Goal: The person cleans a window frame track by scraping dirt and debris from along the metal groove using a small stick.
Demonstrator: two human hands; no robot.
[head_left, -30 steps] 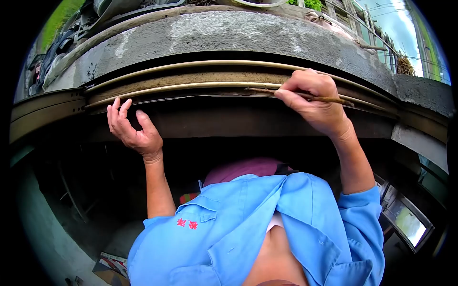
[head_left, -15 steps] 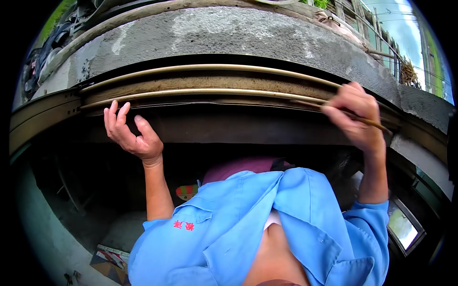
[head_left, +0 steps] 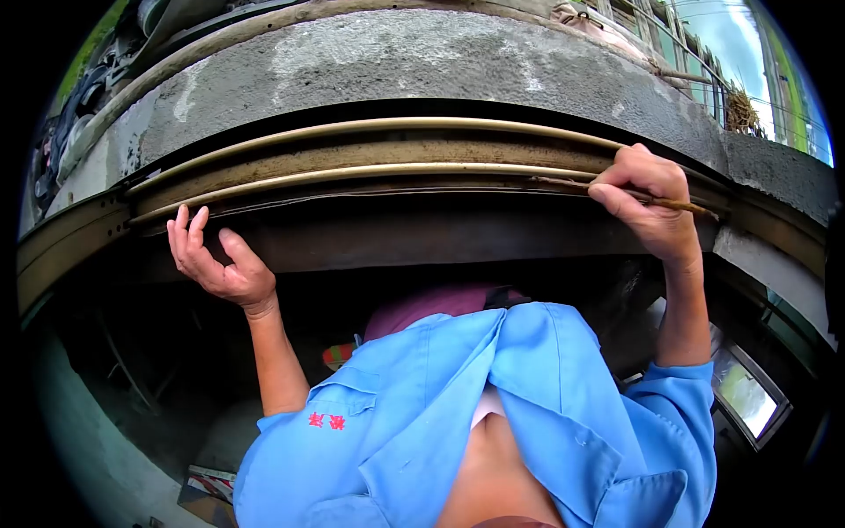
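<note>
A metal window track (head_left: 370, 156) with two pale raised rails runs across the view in front of me. My right hand (head_left: 647, 194) is closed around a thin brown stick (head_left: 682, 207). The stick's narrow tip points left and lies along the lower rail; I cannot tell whether it touches. My left hand (head_left: 220, 264) is open, palm up with bent fingers apart, its fingertips close to the track's near edge at the left. Nothing is in that hand.
Beyond the track is a rough grey concrete ledge (head_left: 396, 66). A wooden pole (head_left: 238, 35) and dark clutter lie past it at the upper left. A cloth bundle (head_left: 598, 26) sits at the upper right. A framed pane (head_left: 748, 396) stands at lower right.
My left hand has shifted slightly left in the view, still open. My right hand still grips the stick, with its fingers set a little differently; the view has also shifted slightly.
</note>
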